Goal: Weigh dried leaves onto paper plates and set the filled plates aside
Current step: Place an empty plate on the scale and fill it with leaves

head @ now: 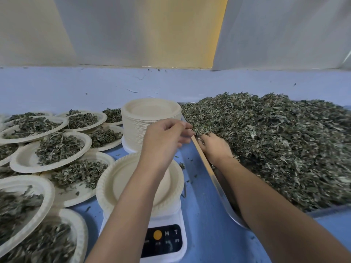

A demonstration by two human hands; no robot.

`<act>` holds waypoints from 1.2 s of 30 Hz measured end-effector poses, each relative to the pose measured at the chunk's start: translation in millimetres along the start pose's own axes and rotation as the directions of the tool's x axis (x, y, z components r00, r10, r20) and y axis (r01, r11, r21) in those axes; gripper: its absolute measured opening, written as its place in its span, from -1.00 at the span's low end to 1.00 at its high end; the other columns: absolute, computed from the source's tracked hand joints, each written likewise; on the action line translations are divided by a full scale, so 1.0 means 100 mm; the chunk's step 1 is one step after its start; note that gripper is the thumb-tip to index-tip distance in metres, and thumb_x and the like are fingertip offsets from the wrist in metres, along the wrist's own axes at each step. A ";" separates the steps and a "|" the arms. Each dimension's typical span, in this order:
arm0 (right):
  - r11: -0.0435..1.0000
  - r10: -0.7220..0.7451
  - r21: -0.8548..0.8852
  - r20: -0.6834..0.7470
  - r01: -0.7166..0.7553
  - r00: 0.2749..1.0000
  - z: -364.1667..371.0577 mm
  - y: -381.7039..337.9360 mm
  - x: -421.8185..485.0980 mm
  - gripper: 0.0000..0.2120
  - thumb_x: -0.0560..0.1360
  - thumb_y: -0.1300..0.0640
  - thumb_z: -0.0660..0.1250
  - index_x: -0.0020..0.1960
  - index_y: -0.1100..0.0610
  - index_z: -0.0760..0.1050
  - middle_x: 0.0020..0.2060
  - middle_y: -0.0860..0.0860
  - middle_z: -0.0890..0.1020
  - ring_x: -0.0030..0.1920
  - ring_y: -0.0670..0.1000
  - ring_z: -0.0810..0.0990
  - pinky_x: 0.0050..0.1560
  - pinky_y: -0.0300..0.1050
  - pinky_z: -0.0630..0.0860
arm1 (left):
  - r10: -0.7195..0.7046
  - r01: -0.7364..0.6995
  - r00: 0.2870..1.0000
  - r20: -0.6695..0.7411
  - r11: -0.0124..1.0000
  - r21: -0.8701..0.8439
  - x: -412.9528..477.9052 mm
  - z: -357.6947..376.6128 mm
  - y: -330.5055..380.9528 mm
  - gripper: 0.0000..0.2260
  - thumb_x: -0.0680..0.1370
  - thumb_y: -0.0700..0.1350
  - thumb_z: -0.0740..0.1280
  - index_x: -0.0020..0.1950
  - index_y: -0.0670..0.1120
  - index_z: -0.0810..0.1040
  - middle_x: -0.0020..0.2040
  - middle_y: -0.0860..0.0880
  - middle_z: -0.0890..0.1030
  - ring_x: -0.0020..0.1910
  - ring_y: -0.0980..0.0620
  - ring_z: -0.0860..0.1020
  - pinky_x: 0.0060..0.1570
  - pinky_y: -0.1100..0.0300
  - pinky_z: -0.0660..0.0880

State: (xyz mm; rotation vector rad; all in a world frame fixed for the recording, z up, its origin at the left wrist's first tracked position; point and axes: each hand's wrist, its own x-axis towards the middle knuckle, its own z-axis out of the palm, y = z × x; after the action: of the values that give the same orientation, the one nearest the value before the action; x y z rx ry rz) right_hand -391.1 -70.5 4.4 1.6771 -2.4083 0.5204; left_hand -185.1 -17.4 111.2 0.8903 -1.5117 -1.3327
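**Weighing station: empty plate on the scale, both hands at the leaf heap**

Blue surface (201,186), seen from above, sprinkled with stray leaf bits. Along its right edge, a metal tray (214,179) heaped high with dried leaves (275,139). Crowding the left edge, from the near corner to mid-depth, filled plates (20,160), overlapping, each with a mound of leaves. Toward the far edge at centre, just left of the tray, a tall stack of empty plates (136,130). At the near edge, centre, one empty plate (108,185), partly hidden by the left forearm, atop a white scale (171,243) with a dark panel and an orange button. Left hand (163,137) over the tray's rim, fingers curled, tips at the heap's fringe; grasping leaves or not, impossible to tell. Right hand (214,147) inside the tray, palm down, fingers buried in the leaves; grip likewise impossible to tell.
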 end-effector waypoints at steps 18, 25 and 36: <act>-0.191 0.326 0.976 0.161 -0.102 0.932 -1.27 -1.06 -0.32 -0.71 0.61 0.01 0.19 -0.23 0.10 0.51 -0.38 0.01 0.61 -0.43 -0.03 0.55 -0.37 -0.21 0.47 | 0.042 -0.058 0.980 -0.193 0.995 -0.081 -0.19 -0.61 0.14 -0.81 0.56 -0.22 0.22 -0.16 -0.12 0.62 -0.36 0.04 0.66 -0.39 0.16 0.58 -0.33 0.38 0.46; 0.350 0.051 0.937 -0.047 0.026 0.998 -0.90 -1.68 -0.68 -0.57 0.61 0.01 0.19 -0.19 0.37 0.52 -0.31 0.28 0.58 -0.36 -0.04 0.45 -0.28 -0.15 0.33 | 0.051 -0.104 0.944 -0.327 0.984 -0.145 -0.19 -0.89 0.15 -0.82 0.55 -0.20 0.25 -0.18 -0.13 0.61 -0.37 0.02 0.66 -0.42 0.12 0.58 -0.25 0.25 0.47; 0.747 -0.404 0.612 0.109 0.259 0.908 -0.75 -1.61 -0.76 -0.60 0.60 -0.07 0.19 -0.39 0.00 0.44 -0.51 -0.07 0.45 -0.42 -0.15 0.40 -0.38 -0.30 0.26 | 0.072 -0.116 0.950 -0.304 0.985 -0.129 -0.16 -0.92 0.17 -0.79 0.55 -0.20 0.22 -0.19 -0.10 0.62 -0.36 0.02 0.65 -0.38 0.10 0.59 -0.33 0.31 0.44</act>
State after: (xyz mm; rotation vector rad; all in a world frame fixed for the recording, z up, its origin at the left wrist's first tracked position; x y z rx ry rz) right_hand -218.9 -25.7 79.3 2.4915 -2.1161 1.1537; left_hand -92.5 -30.1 126.0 0.8714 -1.1928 -1.1641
